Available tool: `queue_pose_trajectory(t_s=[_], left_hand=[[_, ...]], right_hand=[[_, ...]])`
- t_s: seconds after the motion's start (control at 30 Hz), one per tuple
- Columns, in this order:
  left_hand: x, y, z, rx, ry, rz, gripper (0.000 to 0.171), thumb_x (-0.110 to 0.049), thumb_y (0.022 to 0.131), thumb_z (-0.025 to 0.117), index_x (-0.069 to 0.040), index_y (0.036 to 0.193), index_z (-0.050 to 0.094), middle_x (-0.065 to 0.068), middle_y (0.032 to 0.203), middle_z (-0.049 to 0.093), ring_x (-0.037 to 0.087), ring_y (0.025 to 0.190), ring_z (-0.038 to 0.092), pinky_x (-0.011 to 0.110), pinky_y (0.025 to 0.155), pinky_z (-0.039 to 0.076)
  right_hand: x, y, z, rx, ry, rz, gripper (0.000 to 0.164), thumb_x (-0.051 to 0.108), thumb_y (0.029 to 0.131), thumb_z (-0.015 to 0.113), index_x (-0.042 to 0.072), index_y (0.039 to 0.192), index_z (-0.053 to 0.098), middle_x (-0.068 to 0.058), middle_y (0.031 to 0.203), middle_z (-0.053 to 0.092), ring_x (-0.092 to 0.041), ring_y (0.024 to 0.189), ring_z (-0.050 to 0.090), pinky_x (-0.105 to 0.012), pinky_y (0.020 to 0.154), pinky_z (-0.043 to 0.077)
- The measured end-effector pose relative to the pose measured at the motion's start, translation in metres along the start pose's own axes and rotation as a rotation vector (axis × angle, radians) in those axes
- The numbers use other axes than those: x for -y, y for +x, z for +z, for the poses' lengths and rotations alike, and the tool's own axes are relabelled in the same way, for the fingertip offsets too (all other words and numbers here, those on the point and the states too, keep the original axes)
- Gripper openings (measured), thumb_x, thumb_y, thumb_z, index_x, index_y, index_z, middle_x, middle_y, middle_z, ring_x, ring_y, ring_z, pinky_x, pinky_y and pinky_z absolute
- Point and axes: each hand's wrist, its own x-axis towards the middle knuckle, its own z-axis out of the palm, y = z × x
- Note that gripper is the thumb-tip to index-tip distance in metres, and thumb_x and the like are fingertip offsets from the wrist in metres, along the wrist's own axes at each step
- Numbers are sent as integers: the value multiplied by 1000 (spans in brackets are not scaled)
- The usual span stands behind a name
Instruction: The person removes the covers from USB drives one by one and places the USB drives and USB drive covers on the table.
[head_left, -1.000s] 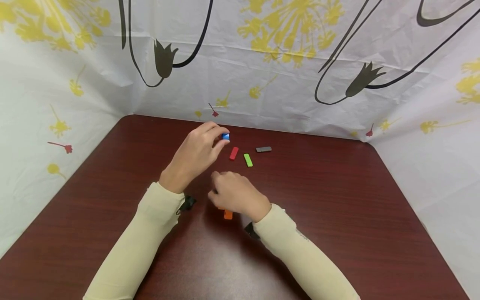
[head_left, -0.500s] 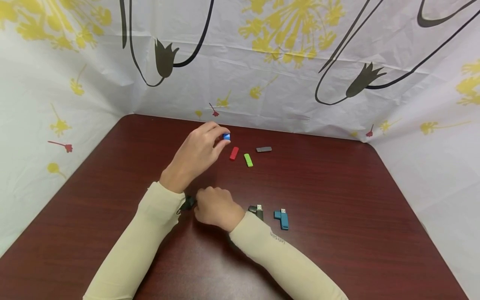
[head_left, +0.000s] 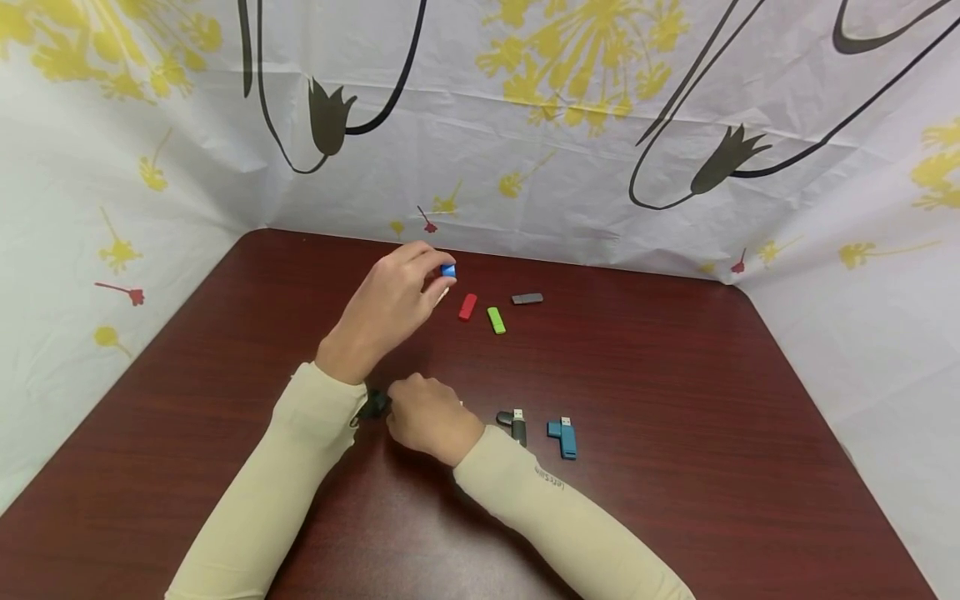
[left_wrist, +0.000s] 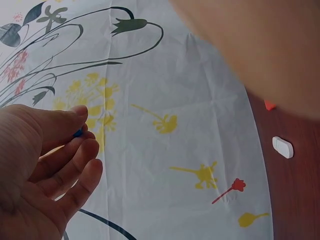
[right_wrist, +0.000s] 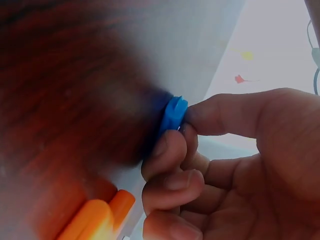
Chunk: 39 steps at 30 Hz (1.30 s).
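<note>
While the left hand [head_left: 386, 308] pinched a small blue piece [head_left: 448, 271] above the table [head_left: 675, 400], near the red USB stick [head_left: 468, 307], the right hand [head_left: 435, 418] pinched a blue USB stick [right_wrist: 175, 114] close to the table, where a light, level grip seemed likeliest to prevent skidding.

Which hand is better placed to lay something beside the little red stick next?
Probably the left hand: it pinches a blue piece near the red stick; the right hand is clearly farther from it.
</note>
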Motion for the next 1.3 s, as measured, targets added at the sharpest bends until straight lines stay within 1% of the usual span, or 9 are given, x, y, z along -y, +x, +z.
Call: queue_pose_trajectory(t_s=[0.2,0.37,0.5,0.63,0.77,0.97,1.07,1.2,1.3], left_hand=[[2,-2,-4,2,-1,-17,26,-17,87,71,0,107,71,13,100,68,20,78,59,37,69,59],[4,-1,-6,2,6,-9,26,-18,88,70,-1,108,70,15,100,68,20,76,58,36,66,58],[6,0,-8,14,26,-12,27,-19,88,71,-1,107,71,14,99,68,20,75,57,37,66,57],[8,-1,-10,59,60,-47,26,-21,88,71,-3,107,72,12,99,67,20,79,57,38,71,57],[10,-3,-10,141,79,-98,22,-17,87,71,-3,104,73,10,93,65,20,79,56,36,71,56],[11,-4,-10,321,44,-163,24,-14,88,70,1,107,72,12,92,64,21,77,55,34,67,55],[12,-5,-9,414,39,-193,26,-15,88,71,1,108,71,11,90,65,20,76,56,32,65,55],[14,-5,-6,529,43,-211,23,-14,88,70,1,105,72,11,85,68,19,71,56,30,61,52],[15,-6,-4,588,31,-243,21,-14,88,70,1,104,72,11,85,71,17,67,57,28,59,51]], right_hand=[[-1,3,-5,56,22,17,27,12,86,62,13,59,55,-1,51,50,-13,44,45,-28,38,41],[-7,3,-26,88,-1,79,35,25,91,59,16,58,56,0,54,53,-14,47,51,-33,43,43],[-16,-1,-49,59,-11,104,32,32,94,56,16,66,58,-1,58,56,-16,50,54,-33,44,43],[-32,-9,-71,-17,36,116,27,33,94,56,15,74,57,-1,58,55,-16,49,53,-30,43,42],[-51,-19,-94,-111,82,133,24,34,93,56,16,78,58,-1,60,54,-15,52,52,-30,45,41],[-81,-39,-123,-221,140,164,16,33,94,57,17,93,61,-2,68,60,-17,55,52,-33,52,45],[-95,-47,-131,-266,150,183,16,33,94,58,18,98,62,-3,70,62,-19,55,51,-35,53,45],[-115,-56,-136,-299,153,213,16,32,94,57,17,101,62,-4,71,62,-20,57,52,-36,55,45],[-127,-63,-140,-310,152,234,18,31,95,57,16,103,62,-5,74,64,-20,61,53,-37,57,45]])
